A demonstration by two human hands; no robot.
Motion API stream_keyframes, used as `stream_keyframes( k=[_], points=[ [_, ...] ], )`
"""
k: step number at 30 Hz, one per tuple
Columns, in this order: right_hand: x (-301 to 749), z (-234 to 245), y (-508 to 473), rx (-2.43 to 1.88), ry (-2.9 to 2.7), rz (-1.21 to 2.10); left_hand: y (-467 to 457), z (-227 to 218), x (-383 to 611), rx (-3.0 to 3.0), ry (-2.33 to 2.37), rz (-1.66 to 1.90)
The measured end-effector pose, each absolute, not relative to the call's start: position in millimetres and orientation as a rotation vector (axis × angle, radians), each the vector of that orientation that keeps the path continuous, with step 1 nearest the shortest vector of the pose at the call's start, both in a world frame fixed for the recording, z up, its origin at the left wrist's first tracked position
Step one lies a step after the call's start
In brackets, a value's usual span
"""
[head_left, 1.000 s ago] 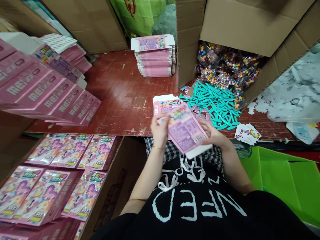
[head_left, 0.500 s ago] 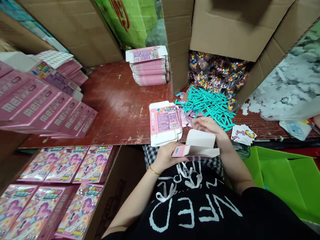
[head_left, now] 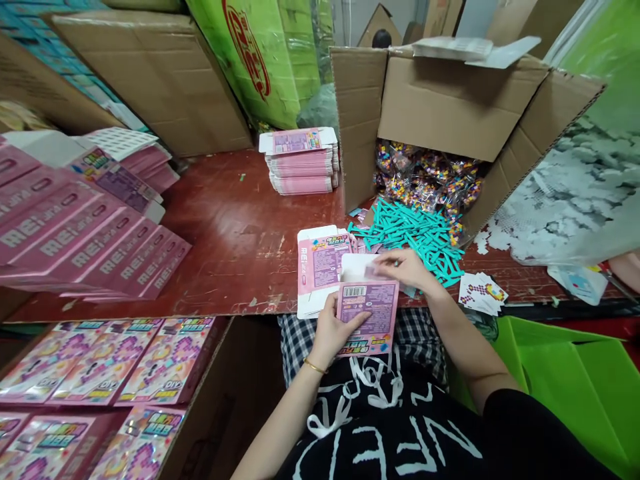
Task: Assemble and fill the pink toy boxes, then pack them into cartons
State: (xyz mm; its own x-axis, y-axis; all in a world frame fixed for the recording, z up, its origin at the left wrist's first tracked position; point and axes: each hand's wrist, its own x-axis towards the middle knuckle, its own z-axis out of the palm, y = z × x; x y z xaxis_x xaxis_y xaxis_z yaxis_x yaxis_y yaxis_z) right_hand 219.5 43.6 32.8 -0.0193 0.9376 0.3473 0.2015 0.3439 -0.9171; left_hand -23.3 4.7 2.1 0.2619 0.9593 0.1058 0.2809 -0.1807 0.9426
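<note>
My left hand is closed around a pink and purple cardboard box, its printed back facing up and its white top flap standing open. At that open end my right hand pinches a small pinkish packet, blurred and partly covered by the fingers. Flattened pink boxes lie on the table just beyond my left hand. Beyond my right hand is a heap of teal plastic sticks, with pink packets partly hidden beside it.
An open carton holds bags of colourful beads. Printed cards lie to the right, above a green bin. Stacked flat boxes stand at the back. Pink boxes pile up left; finished-looking boxes fill a carton below.
The box has turned so its printed back shows and its flap points away. My right hand has moved from beside the sticks to the box opening, now with the packet. The camera view has tilted up.
</note>
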Motion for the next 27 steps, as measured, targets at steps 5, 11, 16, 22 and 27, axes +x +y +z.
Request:
stream_keyframes(
  k=[5, 11, 16, 22, 27],
  points=[
    [237, 40, 79, -1.168, -1.444, 0.673, 29, 15, -35, 1.558, 1.265, 1.005],
    [339, 46, 197, -1.647, -0.771, 0.407, 97, 11, -72, 1.589, 1.388, 0.991],
    [348, 50, 261, -1.653, -0.648, 0.494, 102, -3, -75, 2.071, 1.649, 1.134],
    [322, 63, 284, -1.526, -0.558, 0.699, 62, 23, -66, 2.117, 1.463, 1.384],
    [288, 39, 183, -1.334, -0.639, 0.892, 34, 33, -29, 1.584, 0.962, 1.078]
  ],
)
